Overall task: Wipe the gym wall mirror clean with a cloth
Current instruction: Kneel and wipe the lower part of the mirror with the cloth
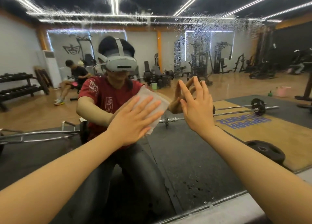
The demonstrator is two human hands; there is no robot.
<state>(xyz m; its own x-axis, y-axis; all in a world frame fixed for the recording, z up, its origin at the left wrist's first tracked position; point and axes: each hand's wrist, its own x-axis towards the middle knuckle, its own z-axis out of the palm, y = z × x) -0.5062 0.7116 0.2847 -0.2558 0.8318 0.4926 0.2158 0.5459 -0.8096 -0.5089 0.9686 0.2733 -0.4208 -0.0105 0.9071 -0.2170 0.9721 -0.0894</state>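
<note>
**Mirror half wiped, cloth pressed flat under my left hand**

The mirror [219, 82] fills almost the whole view, running from the ceiling lights down to a pale ledge [236, 208] at its foot. I am crouched close to it, both bare arms stretched forward.

My left hand [135, 121] lies flat on a folded white cloth [158, 97], fingers straight and slightly spread, pinning the cloth against the glass at about chest level. I judge the flat palm is there to spread pressure across the whole pad, not to grip it.

My right hand [195, 107] is just beside the cloth, fingers straight and parted. Its fingertips [181, 84] meet their own reflection, so they appear to touch the glass, probably to steady me as I lean in. It holds nothing.

A band of water droplets [194, 43] streaks the upper glass, thickest to the upper right, well above the cloth. More specks sit low near the ledge. I judge the wiping has a good way to go.

Reflected behind me are a barbell [239, 108], weight machines, a dumbbell rack [16, 88] and a seated person [74, 78].
</note>
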